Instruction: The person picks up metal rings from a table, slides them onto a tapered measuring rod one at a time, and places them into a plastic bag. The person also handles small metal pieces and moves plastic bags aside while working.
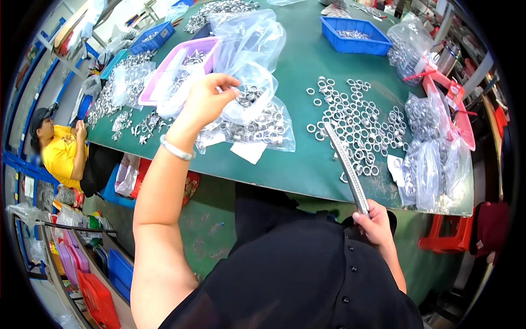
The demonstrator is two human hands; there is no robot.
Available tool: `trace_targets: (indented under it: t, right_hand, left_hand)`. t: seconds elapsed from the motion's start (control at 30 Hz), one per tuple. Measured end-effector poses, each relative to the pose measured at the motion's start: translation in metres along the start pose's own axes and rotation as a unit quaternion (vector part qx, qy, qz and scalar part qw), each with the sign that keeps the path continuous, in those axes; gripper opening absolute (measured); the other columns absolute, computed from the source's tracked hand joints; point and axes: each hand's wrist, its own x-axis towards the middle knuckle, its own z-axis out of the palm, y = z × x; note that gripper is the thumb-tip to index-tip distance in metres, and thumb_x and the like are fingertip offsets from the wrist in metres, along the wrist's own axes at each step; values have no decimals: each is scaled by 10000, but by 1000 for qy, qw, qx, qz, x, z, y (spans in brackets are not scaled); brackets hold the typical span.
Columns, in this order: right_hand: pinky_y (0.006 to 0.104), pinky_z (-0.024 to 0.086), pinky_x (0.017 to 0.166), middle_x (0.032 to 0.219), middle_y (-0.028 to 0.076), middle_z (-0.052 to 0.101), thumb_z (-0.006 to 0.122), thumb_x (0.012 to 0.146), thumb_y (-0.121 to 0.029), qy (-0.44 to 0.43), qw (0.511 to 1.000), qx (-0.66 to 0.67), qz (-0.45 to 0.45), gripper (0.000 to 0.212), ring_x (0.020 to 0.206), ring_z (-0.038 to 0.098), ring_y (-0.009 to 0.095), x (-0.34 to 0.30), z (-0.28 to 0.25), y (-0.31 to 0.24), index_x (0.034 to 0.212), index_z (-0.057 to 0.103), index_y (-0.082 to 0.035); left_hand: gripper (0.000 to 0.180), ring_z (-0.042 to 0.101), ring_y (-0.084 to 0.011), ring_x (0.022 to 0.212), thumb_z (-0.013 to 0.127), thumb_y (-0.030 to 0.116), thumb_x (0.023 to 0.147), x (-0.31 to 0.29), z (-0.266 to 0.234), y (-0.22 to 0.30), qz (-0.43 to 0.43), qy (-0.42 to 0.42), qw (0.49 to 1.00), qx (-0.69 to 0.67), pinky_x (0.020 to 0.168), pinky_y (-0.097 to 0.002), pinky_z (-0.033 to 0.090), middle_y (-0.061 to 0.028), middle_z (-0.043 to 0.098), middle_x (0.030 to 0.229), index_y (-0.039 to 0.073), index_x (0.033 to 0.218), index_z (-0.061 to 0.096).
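Note:
My right hand [375,223] is closed around the lower end of a ring sizing stick [349,169], a long grey metal bar with fine marks along it. The bar points up and away over many loose silver rings [356,118] spread on the green table. Over a clear plastic bag [276,129] full of metal rings, my left hand [211,97] hovers with its fingers curled and the thumb apart from them; nothing shows between them. A white paper slip [248,152] lies at the bag's near edge.
A pink basket [154,82] and a blue tray [152,38] stand on the left, among piles of metal parts. Another blue tray [356,46] sits at the back. Bagged rings [424,118] and a red stool [446,236] are on the right. A person in yellow [64,153] sits at left.

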Motion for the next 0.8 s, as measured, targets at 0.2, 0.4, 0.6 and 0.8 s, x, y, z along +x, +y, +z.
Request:
trace_targets:
  t: [0.2,0.4,0.6,0.8]
  right_hand:
    - [174,267,444,584,-70,417,603,742,-49,-22,1000,-14,-2,141,496,337,7,22,7,-28,693,472,-69]
    - [177,272,448,584,-67,408,603,743,-47,-18,999,-36,4,135,500,343,13,40,7,-51,703,475,-65]
    - [188,280,457,600,-60,409,609,745,-61,-53,998,-42,9,128,526,347,15,60,10,-60,713,486,-50]
    - [190,281,460,585,-66,405,610,753,-91,-115,991,-70,22,139,531,346,17,77,22,-71,704,489,-44]
  left_hand:
    - [169,555,-269,808,651,102,650,37,13,-20,54,-136,956,254,687,-354,437,-93,563,854,79,816,628]
    - [116,542,-261,791,649,100,639,47,17,-25,35,-202,928,310,668,-365,433,-68,524,837,91,745,601]
    - [60,511,-155,666,607,72,713,46,16,-32,-15,-186,982,30,583,-276,409,-42,566,830,53,747,562]
    - [180,408,-36,568,565,82,801,35,29,-22,-111,-190,815,-536,483,-163,320,-101,578,918,37,964,503]
